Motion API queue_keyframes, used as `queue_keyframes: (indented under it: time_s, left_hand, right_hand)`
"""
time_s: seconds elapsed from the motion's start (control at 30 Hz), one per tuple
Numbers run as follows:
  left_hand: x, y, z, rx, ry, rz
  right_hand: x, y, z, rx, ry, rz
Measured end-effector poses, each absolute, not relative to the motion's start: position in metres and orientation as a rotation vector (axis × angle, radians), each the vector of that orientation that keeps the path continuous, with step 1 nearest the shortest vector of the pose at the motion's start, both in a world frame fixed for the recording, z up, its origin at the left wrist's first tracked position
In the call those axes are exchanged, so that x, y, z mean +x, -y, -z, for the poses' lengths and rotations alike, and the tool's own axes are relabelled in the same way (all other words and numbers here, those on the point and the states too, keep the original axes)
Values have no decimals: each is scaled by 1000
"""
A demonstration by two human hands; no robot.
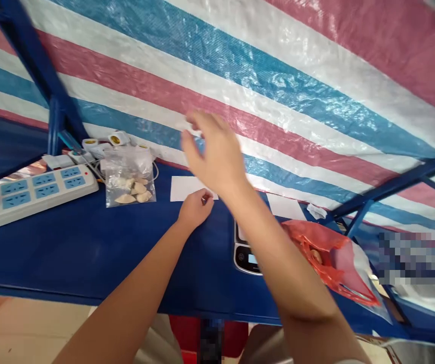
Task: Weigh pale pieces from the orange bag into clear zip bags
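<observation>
My left hand (196, 208) rests on the blue table with its fingers curled closed, at the front edge of a white paper sheet (181, 188). What those fingers hold, if anything, is hidden. Raised above the sheet is my right hand (219, 151), slightly blurred, thumb and fingers apart, with nothing seen in it. My right forearm covers much of a digital scale (245, 258). To the left lies a clear plastic bag (130, 182) containing several pale, irregular pieces. Right of the forearm, a red plastic bag (327, 247) gapes, with a tan piece inside.
A long white power strip (35, 194) with blue sockets lies at the left, white plugs and cables (98, 146) behind it. Another white paper (286, 206) lies toward the back right. Striped plastic sheeting (156, 86) hangs behind the table (99, 253), between blue metal posts (52, 126).
</observation>
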State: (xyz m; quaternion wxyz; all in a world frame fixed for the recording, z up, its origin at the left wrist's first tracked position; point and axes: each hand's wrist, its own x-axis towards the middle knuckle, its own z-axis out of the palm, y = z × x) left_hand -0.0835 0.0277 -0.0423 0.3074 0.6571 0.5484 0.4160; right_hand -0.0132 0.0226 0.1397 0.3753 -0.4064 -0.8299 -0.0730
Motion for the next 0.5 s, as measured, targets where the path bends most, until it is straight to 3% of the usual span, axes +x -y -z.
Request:
queue_keyframes:
  time_s: [0.17, 0.37, 0.5]
  left_hand:
    - [-82, -29, 42, 1793, -1478, -1114]
    - [-80, -31, 43, 1796, -1522, -1111]
    - [-79, -29, 41, 1770, -1559, -1082]
  right_hand:
    - [182, 50, -112, -1465, 1929, 387]
    - [375, 178, -31, -2584, 1278, 321]
    - [431, 208, -4, -2683, 1199, 297]
